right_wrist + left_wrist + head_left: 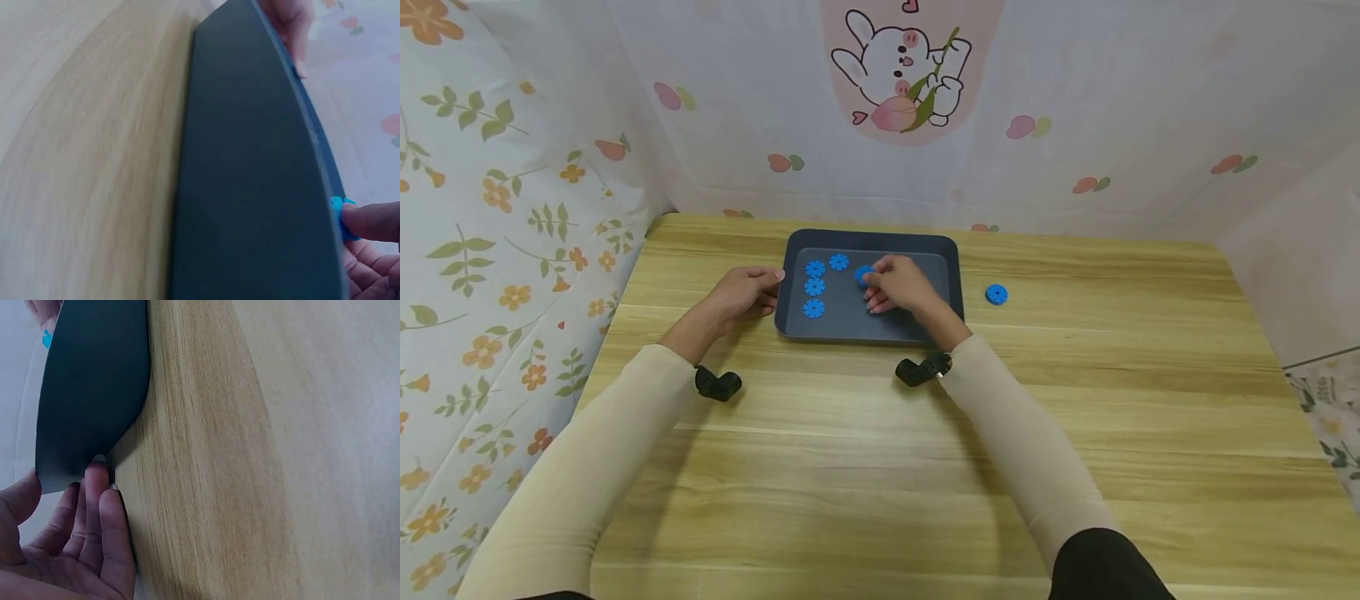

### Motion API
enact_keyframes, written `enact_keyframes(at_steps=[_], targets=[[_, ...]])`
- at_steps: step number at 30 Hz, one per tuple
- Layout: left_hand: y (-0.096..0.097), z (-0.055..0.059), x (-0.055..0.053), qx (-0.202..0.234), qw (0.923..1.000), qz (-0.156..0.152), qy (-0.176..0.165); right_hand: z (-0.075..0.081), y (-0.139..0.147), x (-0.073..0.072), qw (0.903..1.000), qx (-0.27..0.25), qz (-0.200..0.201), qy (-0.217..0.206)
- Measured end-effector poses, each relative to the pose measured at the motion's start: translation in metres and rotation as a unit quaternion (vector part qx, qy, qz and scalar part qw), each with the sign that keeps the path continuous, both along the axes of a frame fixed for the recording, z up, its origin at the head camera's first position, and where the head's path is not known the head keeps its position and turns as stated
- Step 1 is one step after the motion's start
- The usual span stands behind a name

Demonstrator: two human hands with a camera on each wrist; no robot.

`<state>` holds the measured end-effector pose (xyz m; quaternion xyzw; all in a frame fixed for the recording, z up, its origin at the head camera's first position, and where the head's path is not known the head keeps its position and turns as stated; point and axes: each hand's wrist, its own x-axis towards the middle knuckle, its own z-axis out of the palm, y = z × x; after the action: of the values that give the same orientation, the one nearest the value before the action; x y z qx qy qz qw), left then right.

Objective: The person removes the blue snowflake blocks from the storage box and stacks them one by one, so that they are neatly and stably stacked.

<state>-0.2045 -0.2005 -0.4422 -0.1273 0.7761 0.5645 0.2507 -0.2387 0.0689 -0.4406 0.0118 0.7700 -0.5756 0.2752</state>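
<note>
A dark grey rectangular tray [868, 332] lies on the table. My left hand [747, 292] holds its left edge, the thumb at the rim and the fingertips against the outer wall, as the left wrist view shows. Over the middle of the tray, my right hand [901, 285] pinches a blue notched disc [862, 275] between thumb and fingers. Several like it lie flat in the tray's left part: one blue disc [838, 262] towards the back, and a column with a front disc [814, 308]. In the right wrist view, the tray's wall hides most of the inside.
To the right of the tray, a blue disc or small stack of discs [996, 294] rests on the wooden table [865, 467]. A patterned cloth [722, 108] hangs behind the table's back edge, and a floral cloth [512, 275] hangs on the left.
</note>
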Motion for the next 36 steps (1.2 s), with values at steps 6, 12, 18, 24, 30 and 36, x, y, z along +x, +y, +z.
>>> enact_keyframes(at_steps=[6,12,18,24,30,36], targets=[[0.000,0.001,0.001,0.002,1.0000,-0.002,0.001,0.004,0.018,0.004,0.9995,-0.009,-0.005,0.029],[0.000,0.002,0.000,0.003,1.0000,-0.002,-0.002,0.006,0.035,0.010,0.9985,-0.016,-0.023,0.046],[0.000,0.003,0.001,0.005,1.0000,-0.005,-0.005,0.006,0.050,0.017,0.9967,-0.010,-0.028,0.075],[0.000,0.004,0.002,0.001,1.0000,-0.004,-0.003,0.006,0.064,0.024,0.9946,-0.004,-0.032,0.099],[0.000,0.003,0.002,0.004,0.9999,-0.003,-0.011,0.011,0.079,0.032,0.9931,0.001,-0.047,0.107],[0.000,0.004,0.000,0.008,0.9998,-0.002,-0.016,0.012,0.095,0.035,0.9901,-0.022,-0.086,0.109]])
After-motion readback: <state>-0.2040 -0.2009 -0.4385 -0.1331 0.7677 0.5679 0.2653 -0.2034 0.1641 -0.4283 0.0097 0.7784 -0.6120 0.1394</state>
